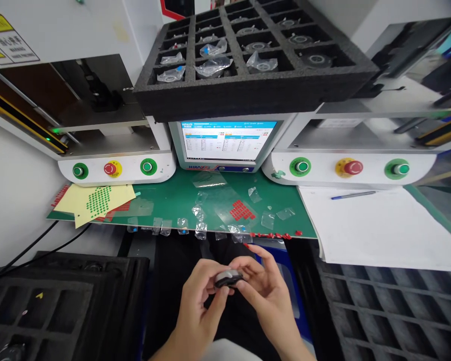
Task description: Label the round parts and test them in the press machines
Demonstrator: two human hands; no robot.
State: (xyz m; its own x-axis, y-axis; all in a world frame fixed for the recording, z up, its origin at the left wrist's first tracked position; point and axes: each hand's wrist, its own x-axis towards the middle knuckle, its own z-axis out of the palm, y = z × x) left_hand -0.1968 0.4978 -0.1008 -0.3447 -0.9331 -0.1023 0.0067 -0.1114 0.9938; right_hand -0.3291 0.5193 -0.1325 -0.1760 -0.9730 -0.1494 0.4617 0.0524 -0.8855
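Between both hands, just below the table's front edge, is a small rounded grey-and-black part (228,277) whose exact kind I cannot make out. My left hand (201,296) grips its left side with thumb and fingers. My right hand (266,288) pinches its right end between thumb and fingers, with the index finger stretched out. A small red piece (247,246) shows at that fingertip. Red sticker bits (274,235) line the table edge above the right hand, beside small clear plastic bags (201,229).
A foam tray (225,98) of round parts sits over the screen (225,143). Button panels (116,168) flank it. Yellow and red sticker sheets (97,200) lie left on the green table (165,195); white paper (383,225) with a pen (353,195) right. Foam trays (402,306) stand low at both sides.
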